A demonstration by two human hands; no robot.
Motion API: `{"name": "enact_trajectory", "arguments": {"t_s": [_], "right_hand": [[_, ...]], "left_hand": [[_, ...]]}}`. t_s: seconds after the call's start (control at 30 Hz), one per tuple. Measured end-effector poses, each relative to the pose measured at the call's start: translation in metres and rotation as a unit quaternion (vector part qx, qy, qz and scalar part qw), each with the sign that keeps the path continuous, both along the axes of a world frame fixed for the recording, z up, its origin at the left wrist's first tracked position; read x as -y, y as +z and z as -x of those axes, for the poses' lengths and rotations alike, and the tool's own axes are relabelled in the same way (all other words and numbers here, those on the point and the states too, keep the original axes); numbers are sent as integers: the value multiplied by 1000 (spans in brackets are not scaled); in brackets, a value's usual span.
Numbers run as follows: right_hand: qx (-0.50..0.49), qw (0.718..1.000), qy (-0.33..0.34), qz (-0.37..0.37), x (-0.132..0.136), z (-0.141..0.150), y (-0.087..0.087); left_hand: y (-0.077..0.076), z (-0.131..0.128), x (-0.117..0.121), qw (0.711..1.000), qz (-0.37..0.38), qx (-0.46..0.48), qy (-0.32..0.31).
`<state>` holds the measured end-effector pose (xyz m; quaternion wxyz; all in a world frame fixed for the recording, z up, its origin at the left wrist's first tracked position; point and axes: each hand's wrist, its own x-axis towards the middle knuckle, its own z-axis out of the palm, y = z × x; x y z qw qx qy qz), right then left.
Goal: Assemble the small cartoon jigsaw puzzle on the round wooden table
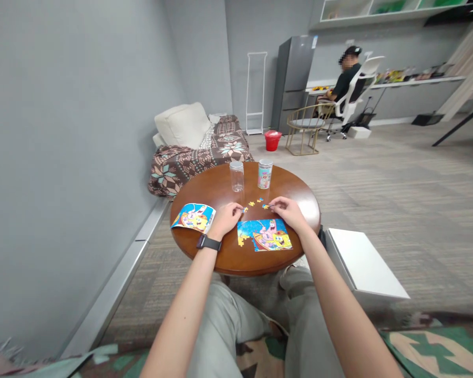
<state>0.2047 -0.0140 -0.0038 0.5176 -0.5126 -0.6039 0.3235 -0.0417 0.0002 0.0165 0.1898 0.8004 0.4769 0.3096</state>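
Observation:
A jigsaw puzzle (270, 237) with a cartoon picture lies mostly assembled on the round wooden table, with a gap at its lower left corner. Beyond its left end, my left hand (227, 216) has its fingers closed on a small blue and yellow jigsaw piece (245, 210). My right hand (288, 211), above the puzzle's right half, pinches another jigsaw piece (265, 206) at its edge. Between the hands lie a loose yellow piece (252, 203) and a blue and yellow piece (259, 200). A curled reference picture (195, 216) rests left of my left hand.
A clear jar (237, 178) and a printed can (265, 174) stand at the back of the table (205, 185). A white box (364, 260) is at the right. Farther off are a covered sofa (205, 149), a red bucket (273, 140) and a seated person (346, 79).

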Motion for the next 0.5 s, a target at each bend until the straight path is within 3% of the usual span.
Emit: {"name": "enact_trajectory", "arguments": {"t_s": [0.13, 0.3, 0.5], "right_hand": [[18, 998, -44, -32, -2, -3, -2], [-68, 997, -9, 41, -1, 0, -2], [-60, 998, -2, 22, 0, 0, -2]], "left_hand": [[1, -1, 0, 1000, 3, -14, 1], [5, -3, 2, 1000, 14, -22, -4], [6, -3, 4, 999, 37, -32, 13]]}}
